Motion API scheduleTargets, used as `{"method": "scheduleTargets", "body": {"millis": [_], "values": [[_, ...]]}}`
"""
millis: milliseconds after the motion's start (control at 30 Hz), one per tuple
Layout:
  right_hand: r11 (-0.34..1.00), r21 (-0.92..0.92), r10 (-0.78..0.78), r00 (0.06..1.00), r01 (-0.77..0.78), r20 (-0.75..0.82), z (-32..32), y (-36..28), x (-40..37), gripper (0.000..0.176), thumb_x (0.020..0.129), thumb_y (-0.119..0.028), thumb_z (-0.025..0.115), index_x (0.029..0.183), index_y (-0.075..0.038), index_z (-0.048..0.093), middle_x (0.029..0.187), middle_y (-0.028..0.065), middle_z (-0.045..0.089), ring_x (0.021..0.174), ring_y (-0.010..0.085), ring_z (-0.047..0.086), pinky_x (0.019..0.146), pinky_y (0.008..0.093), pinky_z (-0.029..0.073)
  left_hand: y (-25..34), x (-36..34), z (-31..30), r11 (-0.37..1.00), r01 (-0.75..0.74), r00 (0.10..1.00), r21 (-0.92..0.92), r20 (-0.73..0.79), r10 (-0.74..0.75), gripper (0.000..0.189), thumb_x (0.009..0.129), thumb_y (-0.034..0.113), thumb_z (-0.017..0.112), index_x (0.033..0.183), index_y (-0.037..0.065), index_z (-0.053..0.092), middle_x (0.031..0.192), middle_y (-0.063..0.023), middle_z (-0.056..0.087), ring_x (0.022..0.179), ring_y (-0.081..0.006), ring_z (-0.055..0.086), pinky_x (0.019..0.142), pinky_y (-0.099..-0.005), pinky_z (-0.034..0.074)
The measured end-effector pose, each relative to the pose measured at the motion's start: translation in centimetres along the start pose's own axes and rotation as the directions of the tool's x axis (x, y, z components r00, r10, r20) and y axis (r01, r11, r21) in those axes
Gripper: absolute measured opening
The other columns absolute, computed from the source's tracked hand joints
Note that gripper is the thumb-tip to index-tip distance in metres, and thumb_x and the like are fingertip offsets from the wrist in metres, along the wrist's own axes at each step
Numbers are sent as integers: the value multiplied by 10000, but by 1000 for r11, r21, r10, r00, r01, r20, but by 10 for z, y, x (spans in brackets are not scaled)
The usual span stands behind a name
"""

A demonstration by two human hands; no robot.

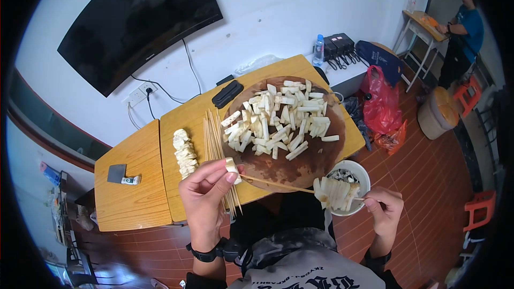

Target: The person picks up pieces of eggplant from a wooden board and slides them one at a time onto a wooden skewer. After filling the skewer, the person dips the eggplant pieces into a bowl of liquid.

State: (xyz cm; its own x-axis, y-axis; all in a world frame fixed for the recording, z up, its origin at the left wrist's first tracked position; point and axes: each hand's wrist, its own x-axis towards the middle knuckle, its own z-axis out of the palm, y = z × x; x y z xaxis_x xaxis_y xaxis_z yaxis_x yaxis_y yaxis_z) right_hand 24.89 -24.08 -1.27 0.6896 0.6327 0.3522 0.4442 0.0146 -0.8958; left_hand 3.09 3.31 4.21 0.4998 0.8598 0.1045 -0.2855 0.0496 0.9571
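Note:
My left hand (204, 184) pinches a short pale vegetable strip (232, 169) between thumb and fingers, right at the tip of a bamboo skewer (281, 185). The skewer runs across to my right hand (385, 208), whose fingers are closed round its other end. Several threaded strips (335, 195) sit side by side on it close to the right hand, over a white bucket (365, 175). In front of me a round wooden board (318, 156) bears a loose heap of cut strips (265, 108). Bare skewers (212, 138) lie at the board's left, beside a row of threaded pieces (185, 152).
Yellow tables (128, 203) stand against the wall under a screen (144, 18). A black case (227, 94) lies behind the board. To the right are a water bottle (319, 49), red plastic bags (381, 101) and a lidded bin (436, 120). A person (465, 29) stands at a far table.

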Motion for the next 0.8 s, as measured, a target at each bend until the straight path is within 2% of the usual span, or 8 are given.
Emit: {"method": "scheduleTargets", "body": {"millis": [167, 467, 567, 667, 800], "values": [[1000, -4, -6, 1000, 6, 3, 2, -1, 0, 72, 843, -29, 716, 820, 34, 692, 679, 97, 650, 565, 176, 594, 538, 287, 427, -3, 0, 3, 998, -28, 999, 51, -33, 30, 284, 856, -122, 694, 1135, -72, 678, 976, -208, 740, 924, -276, 731, 872, -359, 567], [999, -32, -37, 999, 36, -26, 6, -1, 1, 64, 849, -18, 709, 818, 33, 688, 654, 94, 630, 551, 170, 582, 532, 285, 420, -10, 0, 0, 988, -120, 992, 96, -22, 123, 311, 820, -164, 715, 1115, -70, 680, 1060, -199, 719, 968, -283, 733, 891, -360, 594], [998, -49, -46, 999, 45, -27, 7, -1, 2, 68, 852, -18, 708, 816, 35, 686, 659, 98, 634, 549, 170, 583, 531, 286, 419, -7, 0, 3, 998, -52, 998, 45, -41, 53, 285, 817, -186, 707, 1071, -57, 717, 1144, -185, 690, 1010, -213, 706, 888, -292, 584], [998, -60, -23, 999, 21, -35, 9, -2, 2, 68, 854, -14, 703, 815, 38, 685, 667, 99, 643, 557, 171, 594, 535, 286, 424, -7, 2, -1, 995, -87, 995, 52, 54, 85, 252, 833, -180, 694, 1054, -60, 717, 1142, -197, 698, 1010, -229, 714, 894, -307, 588], [999, 37, -10, 1000, 9, 25, 4, 0, 1, 54, 855, -5, 698, 825, 37, 686, 682, 98, 656, 580, 164, 611, 552, 279, 436, -8, 5, 1, 991, -71, 997, 115, -26, 75, 199, 869, -147, 667, 1052, -74, 699, 1088, -210, 717, 973, -265, 728, 906, -363, 595]]}}
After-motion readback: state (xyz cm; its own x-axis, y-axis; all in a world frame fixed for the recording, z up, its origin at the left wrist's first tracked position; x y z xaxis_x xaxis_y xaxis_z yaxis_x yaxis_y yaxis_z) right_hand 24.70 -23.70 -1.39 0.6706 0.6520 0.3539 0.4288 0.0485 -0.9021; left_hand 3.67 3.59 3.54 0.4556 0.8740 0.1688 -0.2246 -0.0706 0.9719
